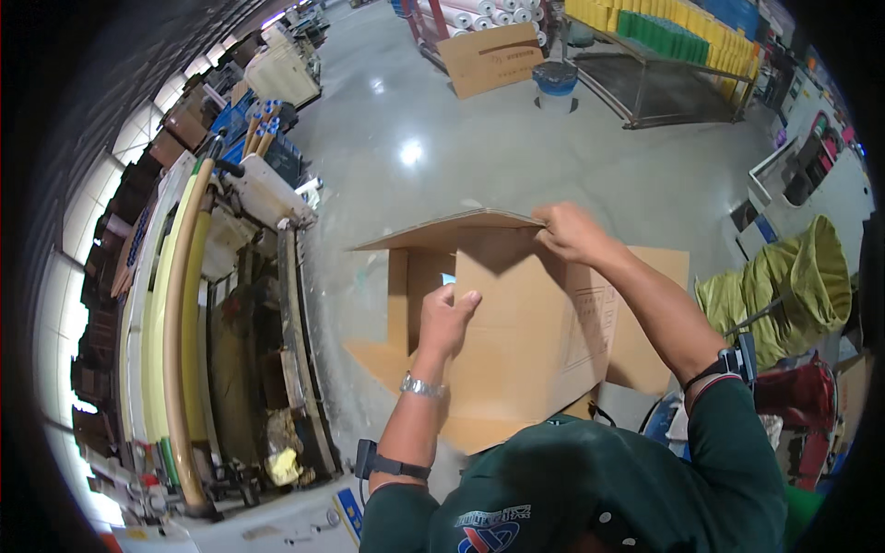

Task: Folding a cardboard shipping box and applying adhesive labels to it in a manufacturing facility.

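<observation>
A brown cardboard box (516,341) is held in front of my body with its flaps spread, and its hollow inside shows on the left. My left hand (445,321) is closed on the edge of a box panel beside that opening, thumb on the outer face. Farther off and to the right, my right hand (573,234) pinches the edge of the top flap (442,226). Another flap (659,313) sticks out to the right, beyond the printed side. A small pale blue item (448,278) shows just above my left hand; its kind cannot be made out.
A machine with long rollers (180,341) stands at the left. A yellow-green woven sack (784,295) is at the right. Farther away are a flattened cardboard sheet (491,60), a bucket (555,88), a metal rack (682,92) with yellow and green goods, and several white rolls (479,14).
</observation>
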Action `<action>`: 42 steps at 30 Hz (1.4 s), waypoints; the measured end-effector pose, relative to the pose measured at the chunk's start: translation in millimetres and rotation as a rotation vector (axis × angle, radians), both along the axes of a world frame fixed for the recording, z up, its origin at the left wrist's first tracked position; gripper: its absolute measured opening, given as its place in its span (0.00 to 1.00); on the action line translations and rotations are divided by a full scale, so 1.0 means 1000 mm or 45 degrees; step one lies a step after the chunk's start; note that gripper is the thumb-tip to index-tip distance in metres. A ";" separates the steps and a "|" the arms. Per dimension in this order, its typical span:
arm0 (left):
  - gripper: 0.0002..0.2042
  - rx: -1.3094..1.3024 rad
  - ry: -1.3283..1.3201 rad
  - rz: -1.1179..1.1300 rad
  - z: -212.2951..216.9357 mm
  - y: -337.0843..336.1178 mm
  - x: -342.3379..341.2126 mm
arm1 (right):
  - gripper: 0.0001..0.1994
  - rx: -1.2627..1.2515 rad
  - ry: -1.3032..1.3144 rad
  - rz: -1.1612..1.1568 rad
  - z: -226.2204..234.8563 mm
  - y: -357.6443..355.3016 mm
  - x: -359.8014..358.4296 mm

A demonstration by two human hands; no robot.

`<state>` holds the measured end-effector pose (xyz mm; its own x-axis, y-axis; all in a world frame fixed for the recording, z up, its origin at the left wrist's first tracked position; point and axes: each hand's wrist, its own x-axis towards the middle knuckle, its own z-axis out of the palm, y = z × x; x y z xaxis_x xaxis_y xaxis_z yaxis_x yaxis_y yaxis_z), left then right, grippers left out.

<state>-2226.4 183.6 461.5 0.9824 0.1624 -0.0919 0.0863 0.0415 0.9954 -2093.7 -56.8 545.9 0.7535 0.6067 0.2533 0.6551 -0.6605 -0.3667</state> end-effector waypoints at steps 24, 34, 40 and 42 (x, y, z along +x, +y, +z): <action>0.14 0.710 -0.722 -0.134 0.111 -0.035 0.546 | 0.20 -0.232 -0.680 0.557 0.134 0.022 0.492; 0.15 0.175 -0.577 -0.228 0.074 -0.008 0.758 | 0.05 -0.691 -0.548 0.749 0.141 0.051 0.724; 0.19 -0.273 -0.026 -0.093 -0.022 0.053 0.967 | 0.06 -0.648 -0.393 0.702 0.159 0.072 0.851; 0.20 -0.362 0.253 -0.123 -0.049 0.073 1.051 | 0.06 -0.632 -0.392 0.732 0.183 0.083 0.893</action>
<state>-1174.9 256.3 412.1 0.9504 0.0105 -0.3108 0.2939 0.2965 0.9087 -1200.3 26.6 728.5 0.2309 0.9730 -0.0014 0.9646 -0.2287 0.1316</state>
